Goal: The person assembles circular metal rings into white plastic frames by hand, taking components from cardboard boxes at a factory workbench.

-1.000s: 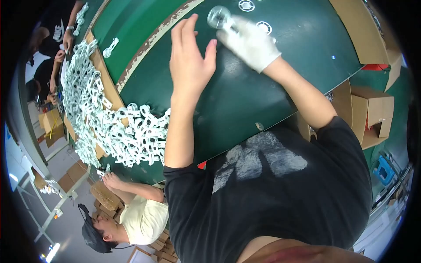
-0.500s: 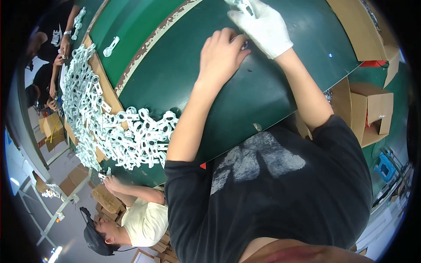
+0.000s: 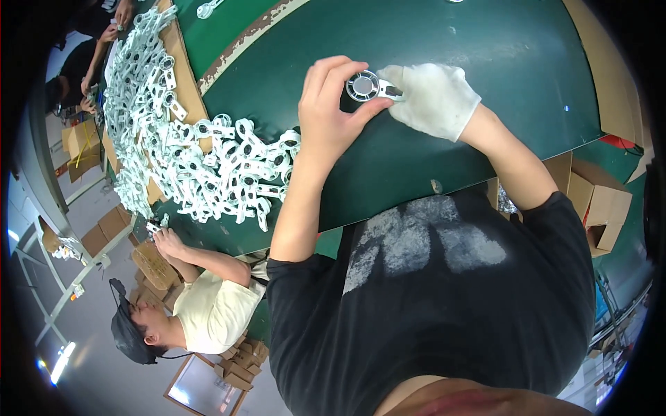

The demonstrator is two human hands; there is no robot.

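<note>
Between my two hands is a pale plastic part with a round spoked ring and a short slotted handle point(image 3: 365, 85). My bare left hand point(image 3: 326, 107) is closed on the ring, fingers over its far side and thumb along the near side. My right hand point(image 3: 438, 102), in a white glove, grips the handle's end; its fingertips are mostly hidden. To the left of my forearm lies a large heap of similar pale parts point(image 3: 243, 163) on the green table point(image 3: 388, 163).
Cardboard strips point(image 3: 182, 62) lie among the heap. A chipped raised edge point(image 3: 246, 41) crosses the table. Cardboard boxes point(image 3: 600, 197) stand at the right. A co-worker in a light shirt point(image 3: 218, 308) handles a part at the lower left; other people work at the far left.
Both hands have come nearer to me, and the pale part is now held between them. Before, the right hand had it at the far edge of view. The view itself has shifted.
</note>
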